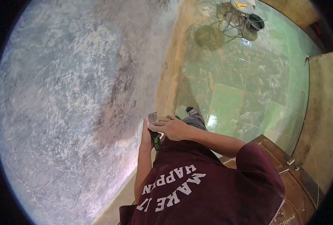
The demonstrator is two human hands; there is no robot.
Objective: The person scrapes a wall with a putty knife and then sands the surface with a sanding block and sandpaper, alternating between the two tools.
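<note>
My left hand [146,131] is closed around a putty knife with a black and green handle [156,142]. Its grey blade [152,117] points away from me, towards the top of the view. My right hand [170,128] lies across the tool from the right, its fingers pressed together over the lower blade and the top of the handle. Both hands meet just in front of my body, and the fingers partly hide the tool. Close on the left rises a wall [76,93] with a patchy grey-white coating.
Dusty green tiles [226,99] cover the floor. A round stool [242,6] with a yellow tool [241,5] on it stands at the far end, beside a black bucket [255,23] and a coiled hose. Brown wooden panels [290,187] lie at the lower right.
</note>
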